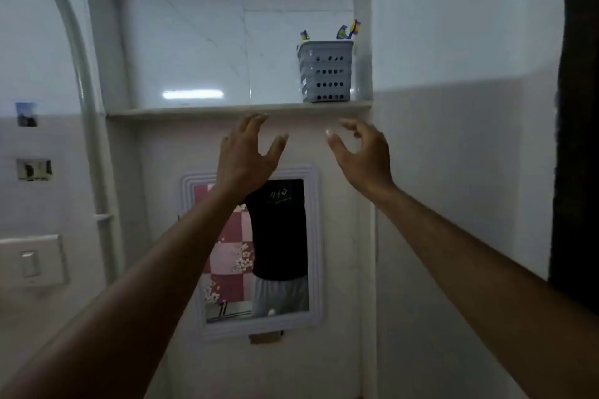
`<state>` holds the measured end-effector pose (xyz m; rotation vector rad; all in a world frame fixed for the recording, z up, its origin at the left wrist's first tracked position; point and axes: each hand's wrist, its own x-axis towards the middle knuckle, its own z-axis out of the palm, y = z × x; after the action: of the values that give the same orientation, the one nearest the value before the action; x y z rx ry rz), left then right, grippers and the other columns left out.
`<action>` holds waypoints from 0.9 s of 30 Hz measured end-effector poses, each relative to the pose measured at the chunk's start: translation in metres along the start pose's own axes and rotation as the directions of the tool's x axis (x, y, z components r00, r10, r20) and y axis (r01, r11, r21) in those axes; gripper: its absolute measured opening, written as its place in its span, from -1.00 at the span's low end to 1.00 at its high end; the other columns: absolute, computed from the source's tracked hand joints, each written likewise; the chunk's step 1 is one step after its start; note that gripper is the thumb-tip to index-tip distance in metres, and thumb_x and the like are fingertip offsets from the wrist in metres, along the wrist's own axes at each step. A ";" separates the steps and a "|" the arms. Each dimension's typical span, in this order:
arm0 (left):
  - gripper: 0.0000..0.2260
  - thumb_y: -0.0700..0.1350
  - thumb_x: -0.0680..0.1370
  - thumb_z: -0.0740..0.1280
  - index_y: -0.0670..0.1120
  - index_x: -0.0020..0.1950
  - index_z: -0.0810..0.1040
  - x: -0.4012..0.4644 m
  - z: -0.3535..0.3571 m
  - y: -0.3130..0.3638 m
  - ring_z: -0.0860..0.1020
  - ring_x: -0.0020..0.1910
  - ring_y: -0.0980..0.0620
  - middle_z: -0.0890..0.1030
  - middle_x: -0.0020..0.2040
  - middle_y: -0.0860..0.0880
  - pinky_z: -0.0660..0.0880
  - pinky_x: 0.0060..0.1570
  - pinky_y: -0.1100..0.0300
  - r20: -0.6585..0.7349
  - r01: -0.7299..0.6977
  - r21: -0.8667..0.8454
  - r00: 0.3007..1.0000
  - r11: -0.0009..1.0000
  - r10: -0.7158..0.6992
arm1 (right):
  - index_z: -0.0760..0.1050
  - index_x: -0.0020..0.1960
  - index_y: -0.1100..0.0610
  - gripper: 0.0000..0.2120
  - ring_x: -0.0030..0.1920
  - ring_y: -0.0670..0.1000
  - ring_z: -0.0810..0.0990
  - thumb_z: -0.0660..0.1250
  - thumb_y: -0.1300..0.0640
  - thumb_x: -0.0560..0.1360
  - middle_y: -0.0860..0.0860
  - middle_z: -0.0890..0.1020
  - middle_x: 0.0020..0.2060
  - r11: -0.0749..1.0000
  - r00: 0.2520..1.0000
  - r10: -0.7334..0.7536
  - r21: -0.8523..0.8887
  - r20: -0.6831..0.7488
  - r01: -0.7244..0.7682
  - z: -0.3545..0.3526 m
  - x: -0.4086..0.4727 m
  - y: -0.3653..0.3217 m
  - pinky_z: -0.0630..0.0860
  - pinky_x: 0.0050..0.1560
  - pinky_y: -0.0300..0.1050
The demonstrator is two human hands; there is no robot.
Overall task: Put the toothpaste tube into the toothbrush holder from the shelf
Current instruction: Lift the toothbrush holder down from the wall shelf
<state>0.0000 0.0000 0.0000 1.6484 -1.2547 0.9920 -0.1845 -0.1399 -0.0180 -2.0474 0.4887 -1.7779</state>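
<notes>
wall niche [194, 52], 1, bare left part | mirror [252, 249], 1, 6 o'clock of shelf [181, 113] | left hand [246, 152] and right hand [359, 152], fingers spread, empty, just under shelf edge | toothbrush holder [325, 71], 1, 3 o'clock end | toothbrush tips [346, 30], about 3 | toothpaste tube: cannot tell

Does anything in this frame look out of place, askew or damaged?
Nothing looks damaged, spilled or askew. The toothbrush holder stands upright at the right end of the shelf, brush tops poking out. One oddity: no toothpaste tube is visible on the shelf, and both the left hand and right hand are open and empty.
</notes>
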 end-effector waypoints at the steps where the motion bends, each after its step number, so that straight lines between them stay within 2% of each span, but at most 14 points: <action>1: -0.40 0.28 0.67 0.29 -0.09 0.58 0.47 0.010 0.005 0.001 0.47 0.51 -0.09 0.50 0.55 -0.07 0.41 0.48 -0.09 -0.034 -0.018 -0.009 0.999 1.000 0.017 | 0.66 0.40 0.04 -0.57 0.44 0.11 0.56 0.49 -0.18 0.66 0.01 0.67 0.36 0.998 0.998 -0.051 -0.027 -0.031 0.050 0.000 0.014 0.002 0.46 0.32 -0.11; 4: -0.40 0.28 0.67 0.28 -0.10 0.55 0.49 0.047 0.018 0.007 0.48 0.51 -0.10 0.52 0.52 -0.07 0.42 0.49 -0.13 -0.079 -0.013 0.027 0.997 1.000 0.015 | 0.64 0.44 0.06 -0.53 0.50 0.16 0.51 0.50 -0.17 0.64 0.07 0.62 0.43 0.992 0.995 -0.095 -0.091 -0.037 0.091 0.001 0.063 0.002 0.45 0.38 -0.09; 7: -0.38 0.31 0.66 0.26 -0.08 0.57 0.48 0.076 0.034 0.008 0.45 0.55 -0.08 0.52 0.54 -0.06 0.33 0.56 -0.14 -0.093 0.009 0.071 0.996 0.997 -0.002 | 0.49 0.61 0.10 -0.32 0.58 0.15 0.46 0.51 -0.23 0.62 0.09 0.50 0.55 0.992 0.995 -0.089 -0.090 -0.033 0.086 0.010 0.105 0.002 0.46 0.54 0.04; 10: -0.36 0.37 0.66 0.18 -0.01 0.60 0.44 0.092 0.051 0.001 0.34 0.63 -0.04 0.46 0.59 -0.01 0.10 0.66 -0.22 -0.076 0.052 0.138 0.996 0.989 -0.042 | 0.24 0.74 0.15 -0.05 0.64 0.19 0.40 0.54 -0.30 0.57 0.14 0.38 0.64 0.992 0.999 -0.054 -0.110 0.003 0.054 0.020 0.131 0.004 0.43 0.59 0.10; 12: -0.32 0.42 0.65 0.10 0.02 0.62 0.40 0.095 0.060 -0.007 0.26 0.68 -0.03 0.41 0.63 -0.01 -0.06 0.68 -0.25 -0.047 0.103 0.165 0.994 0.981 -0.097 | 0.19 0.75 0.17 0.06 0.64 0.21 0.40 0.57 -0.34 0.51 0.16 0.37 0.64 0.993 0.999 -0.026 -0.115 0.029 0.029 0.027 0.143 0.005 0.43 0.62 0.15; 15: -0.27 0.47 0.65 -0.03 0.08 0.66 0.36 0.097 0.071 -0.018 0.10 0.74 -0.05 0.31 0.69 -0.02 -0.24 0.68 -0.20 -0.009 0.155 0.200 0.988 0.967 -0.157 | 0.25 0.70 0.13 0.09 0.53 0.19 0.52 0.61 -0.40 0.41 0.12 0.47 0.54 0.995 1.000 0.008 -0.097 0.011 -0.007 0.039 0.154 0.007 0.55 0.50 0.19; 19: -0.32 0.47 0.66 -0.08 0.18 0.68 0.28 0.095 0.078 -0.023 -0.08 0.76 -0.04 0.16 0.74 -0.03 -0.39 0.63 -0.15 -0.012 0.154 0.196 0.988 0.968 -0.154 | 0.18 0.71 0.10 0.16 0.46 0.19 0.59 0.60 -0.44 0.37 0.11 0.49 0.50 0.995 0.997 0.078 -0.066 0.016 -0.076 0.053 0.158 0.004 0.60 0.38 0.11; 22: -0.33 0.47 0.66 -0.07 0.20 0.68 0.27 0.095 0.080 -0.024 -0.10 0.76 -0.03 0.13 0.74 -0.02 -0.40 0.63 -0.14 -0.016 0.153 0.186 0.988 0.971 -0.152 | 0.17 0.70 0.13 0.19 0.45 0.19 0.61 0.64 -0.42 0.35 0.13 0.52 0.50 0.994 0.996 0.094 -0.052 -0.005 -0.094 0.059 0.158 0.001 0.63 0.39 0.16; 27: -0.33 0.46 0.67 -0.06 0.18 0.69 0.27 0.096 0.078 -0.024 -0.09 0.76 -0.04 0.13 0.75 -0.03 -0.39 0.64 -0.14 -0.006 0.146 0.185 0.989 0.972 -0.147 | 0.34 0.54 0.15 0.03 0.32 0.18 0.67 0.69 -0.29 0.30 0.10 0.59 0.38 0.991 0.983 0.127 -0.033 -0.135 -0.132 0.057 0.152 -0.008 0.68 0.24 0.11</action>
<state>0.0508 -0.1003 0.0573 1.8604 -1.0542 1.0361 -0.1070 -0.2054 0.1096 -1.8860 0.6878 -1.8469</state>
